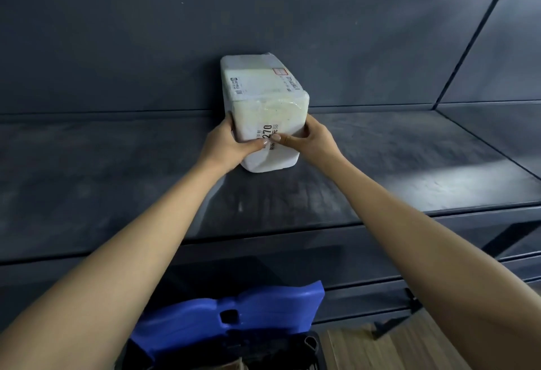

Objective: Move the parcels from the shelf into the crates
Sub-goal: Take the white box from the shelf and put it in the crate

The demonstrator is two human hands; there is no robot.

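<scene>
The parcel (263, 100) before me is white, with a pale yellowish patch over its top and near end. Black print runs across it, the digits 270 boldest, and a small red-outlined mark sits near its far corner. The shelf (117, 164) is dark blue-grey, mottled with paler scuffs and a whitish sheen. The crate (234, 308) shows a bright blue flap over black. The floor (366, 352) is light brown wood.

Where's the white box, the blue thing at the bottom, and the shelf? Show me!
white parcel (260, 82): head view, on its labelled top face.
blue plastic piece (278, 308): head view, on its broad flat side.
shelf (380, 164): head view, on the bare board right of the parcel.
</scene>
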